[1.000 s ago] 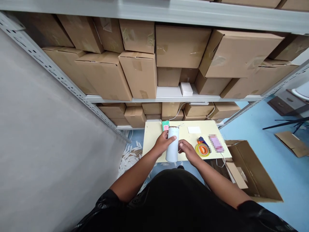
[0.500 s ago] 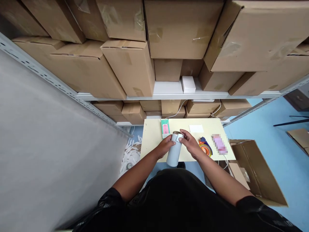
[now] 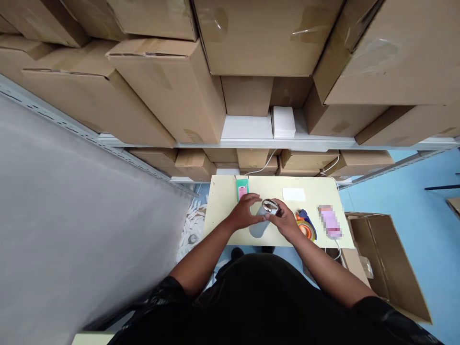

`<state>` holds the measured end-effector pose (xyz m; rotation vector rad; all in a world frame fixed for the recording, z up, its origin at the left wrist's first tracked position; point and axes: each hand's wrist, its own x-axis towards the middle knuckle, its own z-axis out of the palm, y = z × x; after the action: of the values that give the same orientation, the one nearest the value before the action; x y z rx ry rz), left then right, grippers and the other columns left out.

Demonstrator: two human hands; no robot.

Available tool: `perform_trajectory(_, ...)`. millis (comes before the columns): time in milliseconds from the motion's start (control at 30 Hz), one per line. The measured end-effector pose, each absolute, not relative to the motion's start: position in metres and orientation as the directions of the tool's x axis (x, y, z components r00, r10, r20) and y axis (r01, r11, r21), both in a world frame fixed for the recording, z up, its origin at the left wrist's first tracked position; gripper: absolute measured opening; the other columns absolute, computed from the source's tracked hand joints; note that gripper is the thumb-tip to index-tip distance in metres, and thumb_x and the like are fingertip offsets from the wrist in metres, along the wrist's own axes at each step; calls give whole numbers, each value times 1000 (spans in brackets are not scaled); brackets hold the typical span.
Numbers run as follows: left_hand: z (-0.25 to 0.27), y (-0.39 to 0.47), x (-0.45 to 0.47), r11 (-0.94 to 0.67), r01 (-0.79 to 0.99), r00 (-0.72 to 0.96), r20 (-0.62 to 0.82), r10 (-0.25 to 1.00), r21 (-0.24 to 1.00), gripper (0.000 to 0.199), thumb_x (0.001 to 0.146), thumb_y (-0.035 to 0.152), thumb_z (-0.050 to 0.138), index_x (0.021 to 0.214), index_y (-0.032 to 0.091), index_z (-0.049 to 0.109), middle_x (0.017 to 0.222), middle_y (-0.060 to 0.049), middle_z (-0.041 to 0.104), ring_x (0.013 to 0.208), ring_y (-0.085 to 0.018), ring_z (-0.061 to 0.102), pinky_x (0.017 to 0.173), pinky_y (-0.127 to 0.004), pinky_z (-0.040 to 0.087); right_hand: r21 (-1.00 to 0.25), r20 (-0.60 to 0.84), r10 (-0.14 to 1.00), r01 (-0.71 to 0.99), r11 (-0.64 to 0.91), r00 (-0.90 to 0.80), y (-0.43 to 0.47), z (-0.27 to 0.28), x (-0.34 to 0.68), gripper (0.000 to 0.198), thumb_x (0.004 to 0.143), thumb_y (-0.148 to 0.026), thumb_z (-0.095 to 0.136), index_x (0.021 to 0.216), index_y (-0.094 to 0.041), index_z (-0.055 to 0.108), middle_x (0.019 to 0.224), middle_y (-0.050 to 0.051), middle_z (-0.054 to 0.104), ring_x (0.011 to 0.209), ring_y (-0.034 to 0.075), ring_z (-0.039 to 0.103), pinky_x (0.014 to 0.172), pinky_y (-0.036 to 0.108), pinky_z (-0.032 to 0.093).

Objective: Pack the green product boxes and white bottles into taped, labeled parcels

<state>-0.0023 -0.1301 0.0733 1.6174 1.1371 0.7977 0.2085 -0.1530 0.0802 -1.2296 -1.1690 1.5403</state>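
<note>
A pale grey cylinder (image 3: 258,227) with a shiny metal-rimmed top, like a tumbler, is tilted over the front of the cream table (image 3: 221,211). Its rim faces up toward me. My right hand (image 3: 285,220) grips it near the top, thumb in front and fingers behind the rim. On the other side, my left hand (image 3: 245,212) has its thumb and fingers apart in a loose curve. The left thumb lies against the cylinder below the rim, while the left fingers appear clear of it.
On the table are a green and pink box (image 3: 242,189), a white card (image 3: 293,194), tape rolls (image 3: 306,230) and a pink blurred phone-like item (image 3: 330,222) with a cable. Shelves of cardboard boxes (image 3: 172,91) stand ahead. An open carton (image 3: 390,258) is at right, white scraps (image 3: 189,230) at left.
The cylinder's top has tipped toward me, showing its metal rim. My left fingers have spread off it, and my right hand has closed round its upper side. The view has shifted slightly.
</note>
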Motion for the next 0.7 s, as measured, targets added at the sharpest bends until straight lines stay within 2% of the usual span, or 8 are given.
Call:
perform_trajectory(100, 68, -86, -14, -119, 494, 280, -29, 959, 861, 55, 82, 41, 77, 134, 24, 66, 146, -13, 57, 139, -33, 50, 121, -51, 37, -972, -219, 970, -68, -227, -105, -145, 74, 218, 53, 72, -44, 87, 116, -27, 63, 106, 3, 71, 98, 24, 63, 92, 39, 51)
perform_trajectory(167, 60, -55, -24, -105, 707, 217, -73, 973, 699, 60, 81, 32, 73, 139, 21, 63, 155, -14, 50, 148, -36, 39, 126, -52, 28, -971, -225, 971, -58, -230, -80, -142, 73, 226, 54, 71, -43, 88, 116, -27, 61, 105, 2, 71, 96, 23, 63, 90, 38, 51)
perform_trajectory(267, 42, -17, -42, -51, 914, 186, -304, 934, 403, 76, 78, 33, 75, 149, 18, 53, 171, -18, 27, 158, -43, 18, 126, -60, 20, -965, -257, 965, -30, -259, -61, -143, 73, 234, 56, 70, -43, 88, 117, -27, 60, 103, 2, 70, 95, 23, 63, 89, 38, 51)
perform_trajectory(367, 22, 1, -58, -50, 963, 173, -459, 871, 266, 75, 82, 47, 70, 149, 17, 52, 174, -18, 18, 159, -44, 12, 122, -64, 24, -961, -275, 959, -9, -276, -73, -149, 72, 238, 56, 70, -44, 88, 116, -27, 61, 103, 2, 70, 94, 23, 64, 89, 38, 51)
perform_trajectory(433, 12, 4, -65, -94, 961, 204, -436, 877, 261, 69, 82, 52, 70, 140, 16, 59, 170, -18, 27, 158, -41, 17, 122, -56, 28, -962, -273, 958, -3, -274, -85, -153, 69, 239, 56, 70, -43, 88, 116, -26, 61, 105, 3, 70, 95, 23, 64, 90, 38, 51)
perform_trajectory(533, 11, -5, -68, -183, 927, 283, -291, 914, 326, 54, 79, 49, 74, 122, 16, 71, 157, -16, 46, 151, -36, 32, 122, -44, 33, -959, -283, 957, -2, -283, -65, -155, 65, 241, 58, 69, -43, 88, 117, -26, 61, 106, 3, 70, 98, 23, 65, 93, 39, 51)
perform_trajectory(600, 18, -20, -66, -258, 886, 338, -158, 928, 385, 42, 81, 42, 73, 115, 18, 75, 149, -15, 52, 146, -34, 38, 123, -42, 35, -959, -283, 958, -7, -283, -45, -154, 64, 242, 58, 69, -43, 88, 117, -26, 61, 107, 3, 71, 99, 24, 65, 93, 40, 51)
perform_trajectory(700, 35, -52, -61, -370, 813, 411, 8, 912, 449, 26, 86, 30, 65, 108, 20, 77, 145, -13, 54, 147, -33, 37, 125, -47, 34, -968, -251, 968, -16, -251, -13, -149, 71, 246, 55, 71, -43, 87, 116, -27, 61, 105, 3, 71, 96, 23, 64, 90, 39, 51)
